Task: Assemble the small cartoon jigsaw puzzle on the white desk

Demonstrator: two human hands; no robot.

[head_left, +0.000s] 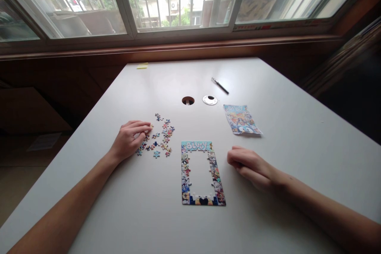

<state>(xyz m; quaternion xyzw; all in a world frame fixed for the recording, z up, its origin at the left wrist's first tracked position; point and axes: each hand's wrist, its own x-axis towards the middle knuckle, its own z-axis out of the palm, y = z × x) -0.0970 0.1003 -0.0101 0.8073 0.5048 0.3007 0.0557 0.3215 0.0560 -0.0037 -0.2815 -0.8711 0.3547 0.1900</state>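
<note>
A small jigsaw puzzle (202,172) lies on the white table (268,214) in front of me, its colourful border assembled and its middle open. Several loose puzzle pieces (162,137) are scattered to its left. My left hand (129,139) rests on the left edge of that scatter, fingers curled and pinching at a piece near the fingertips. My right hand (251,166) lies on the table just right of the puzzle, fingers curled in loosely with nothing visible in them.
A printed reference picture (241,119) lies right of centre. Farther back are a pen (220,85), a round cable hole (188,100) and its metal cover (210,100). A yellow note (142,66) sits at the far edge, under the window.
</note>
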